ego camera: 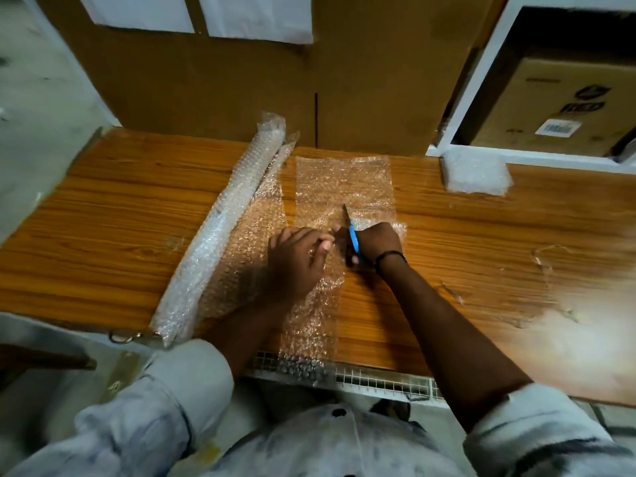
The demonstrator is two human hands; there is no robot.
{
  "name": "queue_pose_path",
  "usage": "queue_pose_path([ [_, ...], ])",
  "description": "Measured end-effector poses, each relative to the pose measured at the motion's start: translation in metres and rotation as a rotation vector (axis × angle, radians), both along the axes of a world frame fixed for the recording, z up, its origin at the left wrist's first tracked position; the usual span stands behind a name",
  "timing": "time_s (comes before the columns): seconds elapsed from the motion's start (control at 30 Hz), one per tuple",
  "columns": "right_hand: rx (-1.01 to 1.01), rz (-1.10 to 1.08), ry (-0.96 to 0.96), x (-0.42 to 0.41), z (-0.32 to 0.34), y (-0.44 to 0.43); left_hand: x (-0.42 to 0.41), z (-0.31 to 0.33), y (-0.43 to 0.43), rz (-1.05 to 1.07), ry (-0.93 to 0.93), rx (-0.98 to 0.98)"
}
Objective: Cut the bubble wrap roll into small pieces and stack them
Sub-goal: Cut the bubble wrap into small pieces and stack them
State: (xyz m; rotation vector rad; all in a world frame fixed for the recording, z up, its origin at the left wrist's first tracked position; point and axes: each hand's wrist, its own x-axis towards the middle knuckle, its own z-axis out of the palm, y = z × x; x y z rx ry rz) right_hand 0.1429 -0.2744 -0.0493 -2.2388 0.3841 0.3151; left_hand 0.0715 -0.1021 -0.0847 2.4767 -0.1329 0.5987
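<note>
A long bubble wrap roll (223,222) lies diagonally on the wooden table (481,256), partly unrolled toward the right. A cut strip of bubble wrap (344,187) stretches from the table's back to its front edge. My left hand (297,259) presses down on the strip. My right hand (375,244) grips blue-handled scissors (351,232), blades pointing away from me into the strip. A stack of small cut pieces (476,173) sits at the back right.
Large cardboard boxes (241,87) stand against the table's back edge. A white shelf (481,98) at right holds another printed carton (564,108). A wire mesh rail (378,376) runs along the front edge. Scuffed, glaring tabletop lies at the far right.
</note>
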Motion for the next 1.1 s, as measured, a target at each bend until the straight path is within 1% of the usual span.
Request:
queue_pose_path([
  [0.1,0.044,0.046,0.034,0.003,0.000,-0.005,0.034,0.014,-0.012,0.091,0.035,0.052],
  [0.2,0.060,0.094,0.047,0.003,-0.002,-0.012,0.067,0.016,-0.022,0.144,0.169,0.098],
  [0.33,0.060,0.177,0.078,0.008,-0.006,-0.023,0.096,0.009,-0.030,0.155,0.277,0.188],
  [0.4,0.147,0.158,0.076,0.008,-0.006,-0.024,0.105,0.005,-0.029,0.140,0.293,0.230],
  [0.57,0.336,0.105,0.108,-0.002,0.003,-0.021,0.122,0.002,-0.020,0.064,0.207,0.312],
  [0.67,0.447,0.019,0.130,-0.004,0.007,-0.013,0.125,-0.008,-0.015,0.037,0.151,0.289],
  [0.8,0.453,-0.011,0.164,-0.001,0.013,-0.003,0.124,-0.014,-0.013,0.021,0.107,0.232],
  [0.93,0.451,-0.087,0.155,0.006,0.020,0.006,0.123,-0.012,-0.011,-0.013,0.081,0.178],
  [1.03,0.400,-0.088,0.150,0.013,0.021,0.012,0.124,-0.015,-0.010,-0.050,0.071,0.153],
  [1.1,0.333,-0.077,0.139,0.018,0.022,0.014,0.125,-0.017,-0.008,-0.057,0.075,0.162],
])
